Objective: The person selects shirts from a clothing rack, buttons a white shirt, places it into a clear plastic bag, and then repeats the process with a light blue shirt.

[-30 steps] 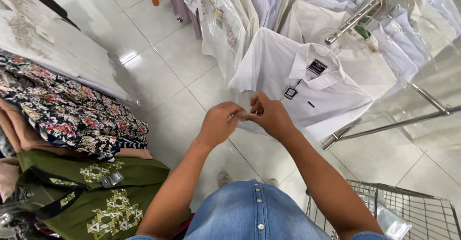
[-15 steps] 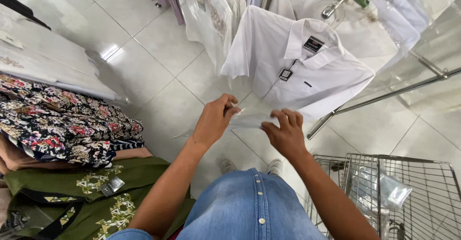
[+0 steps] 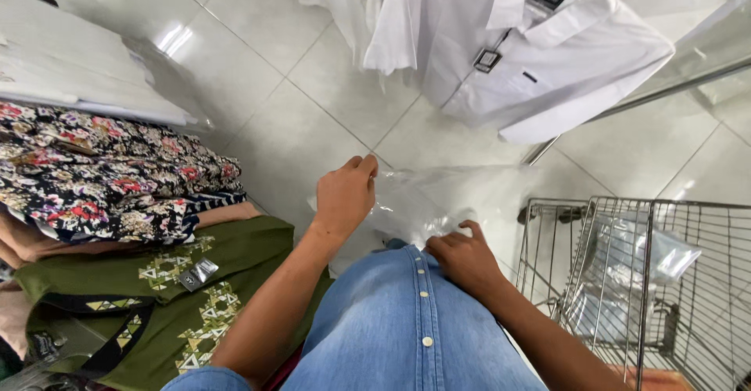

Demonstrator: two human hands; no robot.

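We see a pale tiled floor point(image 3: 313, 102) filling most of the view. A white shirt point(image 3: 547, 62) with a dark collar label and a small hanging tag hangs at the top, beside a slanting metal rail point(image 3: 649, 98). On the left sits a stack of folded clothes: white pieces point(image 3: 70, 70) at the back, a dark flowered fabric point(image 3: 102, 172) in the middle, and a green garment with pale patterning point(image 3: 156, 297) nearest us, with a small tag lying on it. At the lower right stands a wire cart point(image 3: 626, 281) with clear plastic packets lying inside. Our own denim shirt point(image 3: 399, 328) with its row of buttons fills the bottom centre.

Between the hands stretches a clear plastic bag point(image 3: 438, 199), held above the floor just in front of the denim shirt. The left hand point(image 3: 344, 195) pinches its upper left edge with closed fingers. The right hand point(image 3: 465, 258), set apart and lower, grips the bag's bottom edge against the shirt, fingers curled on the plastic.
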